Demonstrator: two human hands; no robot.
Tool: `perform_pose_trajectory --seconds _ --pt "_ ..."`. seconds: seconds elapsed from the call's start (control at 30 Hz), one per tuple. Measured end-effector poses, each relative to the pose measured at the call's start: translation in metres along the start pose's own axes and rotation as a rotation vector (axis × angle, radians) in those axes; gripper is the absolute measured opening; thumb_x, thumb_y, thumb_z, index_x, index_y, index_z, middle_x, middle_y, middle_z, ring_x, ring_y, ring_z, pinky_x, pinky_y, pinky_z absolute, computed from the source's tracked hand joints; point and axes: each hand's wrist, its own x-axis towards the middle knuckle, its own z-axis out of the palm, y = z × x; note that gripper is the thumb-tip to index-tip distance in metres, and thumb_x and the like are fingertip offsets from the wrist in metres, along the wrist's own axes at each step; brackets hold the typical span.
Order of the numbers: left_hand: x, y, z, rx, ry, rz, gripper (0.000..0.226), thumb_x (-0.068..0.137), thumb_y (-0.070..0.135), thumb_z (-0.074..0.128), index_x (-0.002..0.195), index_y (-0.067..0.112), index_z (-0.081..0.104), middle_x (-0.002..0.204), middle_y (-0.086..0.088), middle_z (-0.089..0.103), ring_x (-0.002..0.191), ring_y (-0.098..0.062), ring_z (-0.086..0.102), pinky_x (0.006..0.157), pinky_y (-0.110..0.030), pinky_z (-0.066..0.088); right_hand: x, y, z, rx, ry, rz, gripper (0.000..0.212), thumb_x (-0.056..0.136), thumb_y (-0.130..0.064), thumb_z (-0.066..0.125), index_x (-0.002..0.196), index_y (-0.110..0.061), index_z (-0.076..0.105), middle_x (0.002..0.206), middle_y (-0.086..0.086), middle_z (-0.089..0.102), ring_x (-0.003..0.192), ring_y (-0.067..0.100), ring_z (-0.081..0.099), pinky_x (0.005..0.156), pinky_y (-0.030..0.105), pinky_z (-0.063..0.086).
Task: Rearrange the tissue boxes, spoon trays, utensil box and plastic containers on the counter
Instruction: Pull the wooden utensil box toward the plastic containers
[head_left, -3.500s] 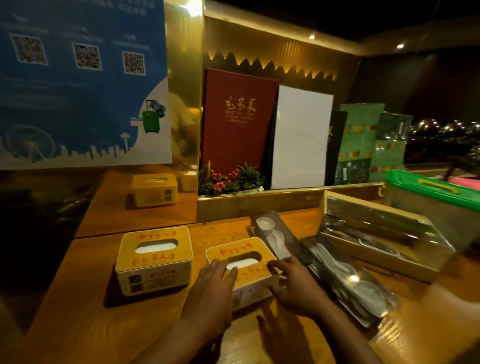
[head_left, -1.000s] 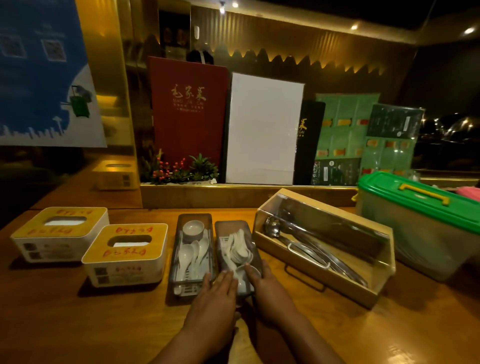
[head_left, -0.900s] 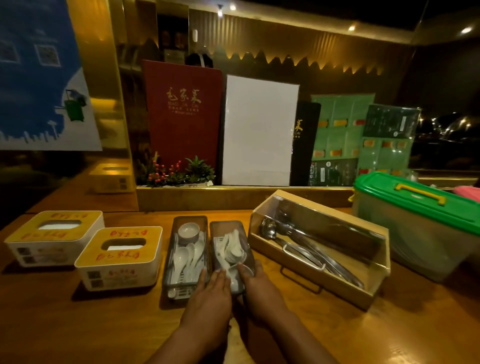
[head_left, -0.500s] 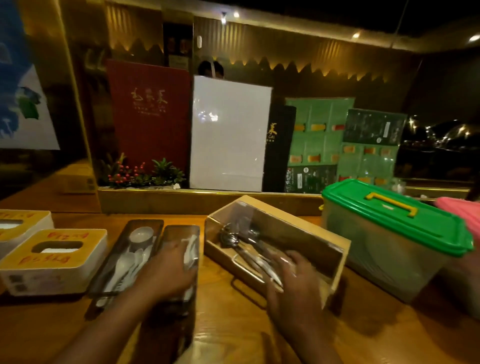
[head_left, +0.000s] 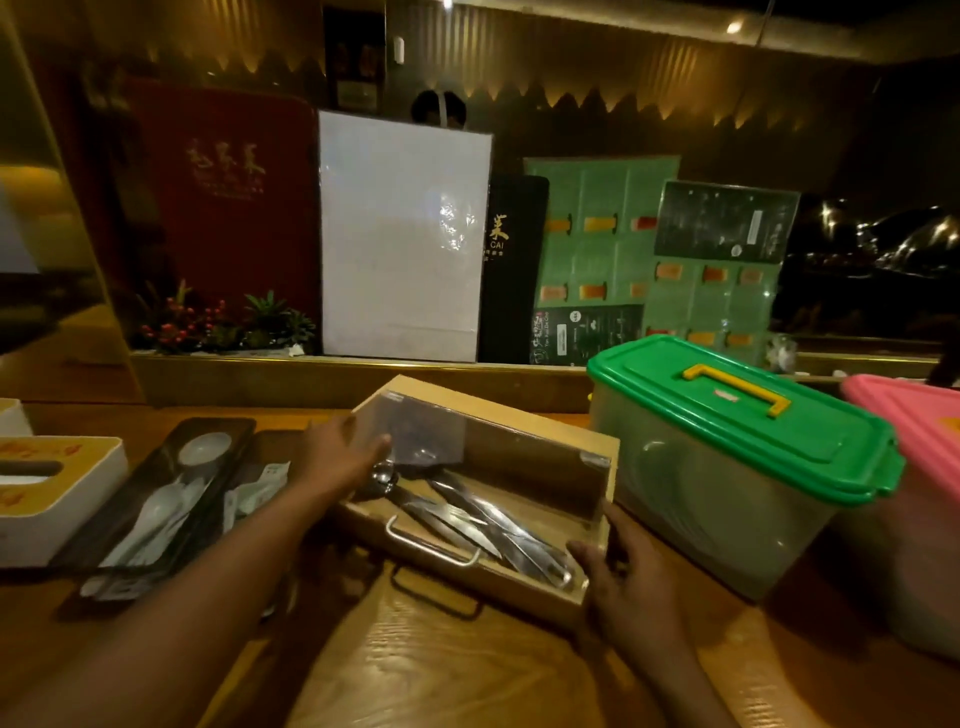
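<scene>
The wooden utensil box (head_left: 524, 421) with a clear lid and steel cutlery inside lies at an angle mid-counter. My left hand (head_left: 337, 457) grips its far left end. My right hand (head_left: 621, 587) grips its near right corner. To the left lie two dark spoon trays: one (head_left: 171, 504) holds white spoons, the other (head_left: 260, 483) is partly hidden by my left arm. A tissue box (head_left: 57, 488) with a yellow top sits at the left edge. A clear container with a green lid (head_left: 727, 457) stands right of the utensil box, and a pink-lidded container (head_left: 914, 421) is beyond it.
Menus (head_left: 400, 239) and boards lean against the raised ledge (head_left: 311, 374) at the back, beside a small plant with red berries (head_left: 218, 322). The edge of a second tissue box (head_left: 10, 415) shows far left. Bare wooden counter (head_left: 467, 665) lies in front of me.
Both hands left the spoon trays, now side by side beside the tissue boxes, and took hold of the two ends of the utensil box. My view shifted to the right.
</scene>
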Motion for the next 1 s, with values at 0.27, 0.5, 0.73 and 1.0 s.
perform_pose_trajectory --seconds 0.27,0.5,0.73,1.0 --pt "-0.068 -0.012 -0.007 0.026 0.116 0.047 0.055 0.074 0.069 0.07 0.113 0.03 0.069 0.105 0.003 0.067 0.093 -0.016 0.063 0.076 -0.036 0.053 0.047 0.018 -0.015 0.126 -0.064 0.093 0.048 0.087 -0.053 0.058 0.128 -0.069 0.039 0.138 -0.001 0.058 0.123 0.021 0.054 0.101 0.051 0.047" --pt "-0.09 -0.013 -0.005 0.052 0.14 0.078 0.059 0.081 0.065 0.066 0.133 0.038 0.057 0.11 0.002 0.069 0.099 -0.019 0.063 0.082 -0.043 0.056 0.068 0.024 -0.014 0.149 -0.097 0.117 0.045 0.086 -0.059 0.053 0.124 -0.074 0.037 0.144 0.001 0.052 0.122 0.026 0.055 0.098 0.055 0.049" --pt "-0.087 -0.013 -0.001 -0.005 0.14 0.042 0.062 0.085 0.057 0.068 0.141 0.038 0.05 0.132 -0.007 0.062 0.118 -0.03 0.058 0.093 -0.054 0.052 0.062 0.026 -0.012 0.108 -0.062 0.057 0.043 0.081 -0.071 0.049 0.118 -0.081 0.03 0.142 -0.002 0.054 0.125 0.023 0.053 0.101 0.053 0.047" --pt "-0.093 -0.01 -0.01 0.038 0.133 0.007 0.065 0.083 0.058 0.068 0.136 0.024 0.056 0.131 -0.01 0.06 0.111 -0.031 0.059 0.085 -0.045 0.05 0.038 0.003 -0.022 0.147 -0.049 0.08 0.048 0.099 -0.029 0.053 0.143 -0.042 0.04 0.138 -0.001 0.056 0.108 0.011 0.054 0.088 0.031 0.048"
